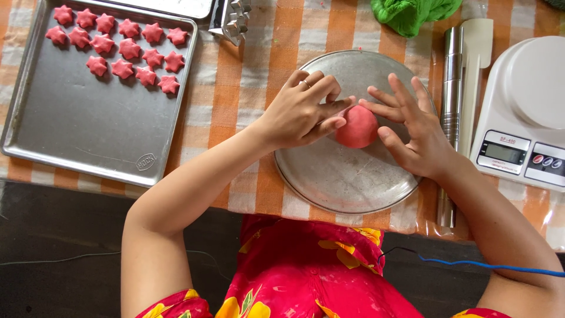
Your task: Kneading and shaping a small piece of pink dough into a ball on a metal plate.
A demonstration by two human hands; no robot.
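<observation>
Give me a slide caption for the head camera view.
Both hands, left hand and right hand, press a pink dough ball on a round metal plate.

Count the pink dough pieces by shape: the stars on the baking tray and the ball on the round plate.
Star-shaped pieces on the baking tray: 16
Dough ball on the round metal plate: 1
Total: 17
</observation>
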